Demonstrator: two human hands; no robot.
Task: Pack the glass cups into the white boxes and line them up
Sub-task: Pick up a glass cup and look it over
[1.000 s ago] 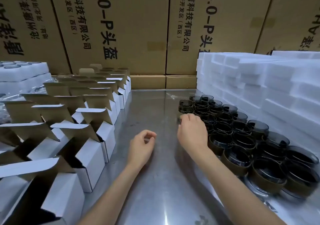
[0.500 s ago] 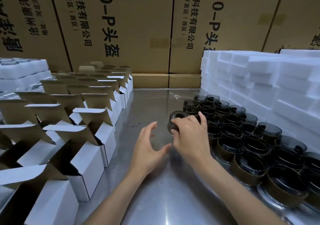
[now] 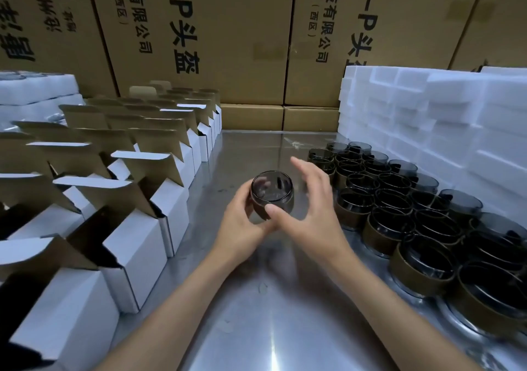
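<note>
A dark glass cup [image 3: 272,196] is held above the counter [image 3: 256,299] by the left hand [image 3: 242,228], its fingers curled underneath. The right hand [image 3: 310,213] is spread wide, only its thumb touching the cup's near side.

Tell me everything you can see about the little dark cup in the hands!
The cup is small and round, made of smoky dark see-through glass, with a brownish band around its lower part. It is tipped so its open mouth faces the camera, and it looks empty. The left hand grips it from the left and below, and the right hand's thumb touches its front. It is held above the shiny metal table, between the white boxes and the other cups.
</note>
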